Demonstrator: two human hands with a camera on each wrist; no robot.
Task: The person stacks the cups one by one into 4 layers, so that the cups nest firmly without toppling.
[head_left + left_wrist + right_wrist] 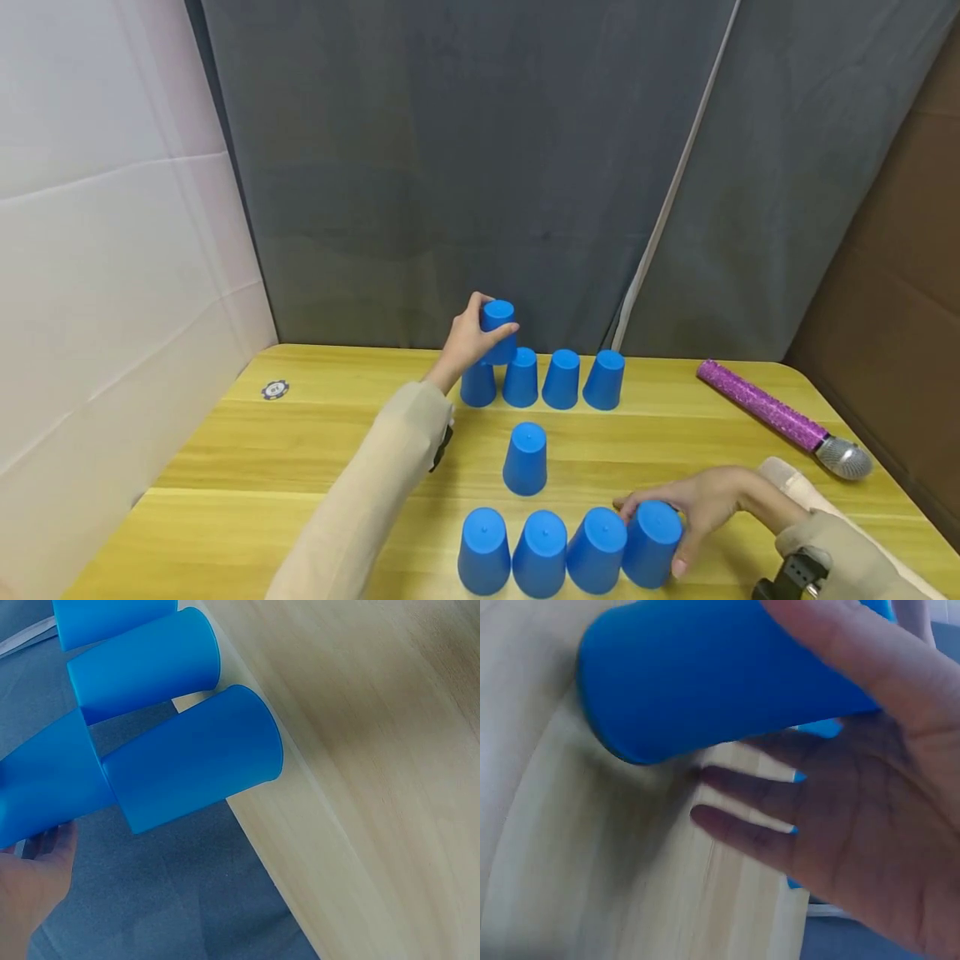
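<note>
Head view shows the left hand at centre frame, its fingers curled around a raised blue cup held just above the left end of the far row of cups on the bench. At lower right, the right hand wraps its fingers over the tilted end cup of the near row, with a lone cup between the rows. A purple microphone lies at the right edge and a poker chip at the left.
</note>
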